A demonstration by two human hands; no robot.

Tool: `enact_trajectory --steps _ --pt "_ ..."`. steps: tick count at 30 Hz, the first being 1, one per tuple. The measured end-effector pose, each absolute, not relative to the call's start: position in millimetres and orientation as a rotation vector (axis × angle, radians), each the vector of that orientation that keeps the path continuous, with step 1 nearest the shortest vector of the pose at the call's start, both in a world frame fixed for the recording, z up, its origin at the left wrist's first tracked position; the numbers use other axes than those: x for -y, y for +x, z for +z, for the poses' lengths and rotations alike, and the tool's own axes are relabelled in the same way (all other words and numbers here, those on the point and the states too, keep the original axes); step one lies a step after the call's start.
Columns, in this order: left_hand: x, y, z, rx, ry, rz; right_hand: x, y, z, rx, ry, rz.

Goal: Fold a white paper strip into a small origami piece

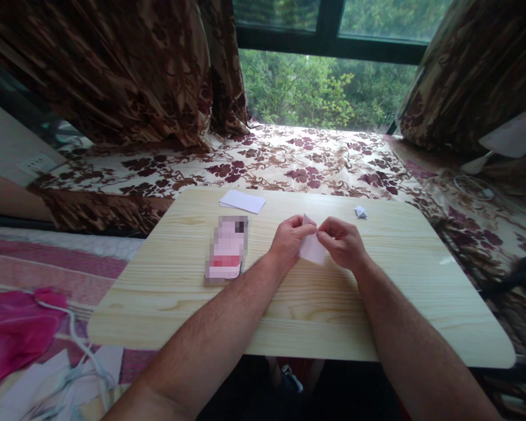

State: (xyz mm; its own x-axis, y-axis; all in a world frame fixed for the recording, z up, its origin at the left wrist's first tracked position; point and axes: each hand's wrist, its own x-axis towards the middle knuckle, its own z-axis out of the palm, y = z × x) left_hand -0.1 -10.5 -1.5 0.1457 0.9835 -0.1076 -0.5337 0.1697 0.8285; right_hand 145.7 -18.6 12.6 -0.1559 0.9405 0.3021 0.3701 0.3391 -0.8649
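Observation:
A small white sheet of paper (312, 250) is held up just over the table between both hands, its top corner pointed as if folded. My left hand (290, 237) grips its left side, thumb on top. At the paper's upper right edge, my right hand (342, 238) pinches with thumb and forefinger closed. The fingers behind the sheet are hidden. Beyond the right hand lies a small folded white paper piece (360, 212). A stack of white paper slips (244, 202) rests at the table's far left.
A phone in a pink case (226, 248), blurred out, lies left of my hands on the light wooden table (315, 321). Behind it a floral cloth (302, 158) covers the window ledge. Papers (39, 380) and a white cable (74, 327) lie at lower left.

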Motion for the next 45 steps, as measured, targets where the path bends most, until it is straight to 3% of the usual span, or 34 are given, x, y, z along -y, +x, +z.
enact_trajectory --steps 23,34,45 --pt "1 -10 8 -0.674 0.45 1.461 17 147 8 1.756 -1.204 0.812" --pt "13 -6 1 -0.98 1.117 1.26 15 145 6 1.578 -1.184 0.904" --pt "10 -3 3 -1.048 1.073 1.415 15 148 8 1.62 -1.198 0.86"
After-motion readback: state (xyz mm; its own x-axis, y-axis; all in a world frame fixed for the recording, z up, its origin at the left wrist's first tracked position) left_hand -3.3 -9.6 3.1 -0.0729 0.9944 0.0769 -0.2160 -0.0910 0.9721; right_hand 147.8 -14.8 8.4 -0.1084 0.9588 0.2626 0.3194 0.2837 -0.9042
